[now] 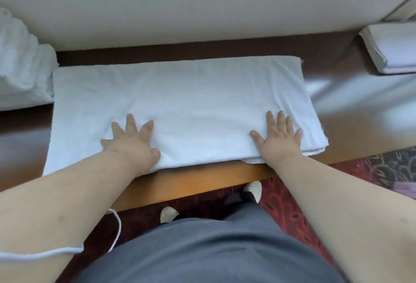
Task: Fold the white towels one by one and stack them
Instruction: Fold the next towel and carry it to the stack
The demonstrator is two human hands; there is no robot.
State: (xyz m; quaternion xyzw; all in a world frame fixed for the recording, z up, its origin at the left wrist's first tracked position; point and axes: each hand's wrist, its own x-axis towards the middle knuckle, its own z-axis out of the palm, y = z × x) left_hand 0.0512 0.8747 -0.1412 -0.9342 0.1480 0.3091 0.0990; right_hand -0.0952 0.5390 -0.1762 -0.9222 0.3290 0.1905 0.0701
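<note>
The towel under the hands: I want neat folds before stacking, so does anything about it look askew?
Slightly. At the near right corner of the towel, by the right hand, a lower layer pokes out past the top layer, so the edges don't line up. Both hands, left hand included, press flat.

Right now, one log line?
left hand: flat on towel | right hand: flat on towel | folded stack: far right
</note>
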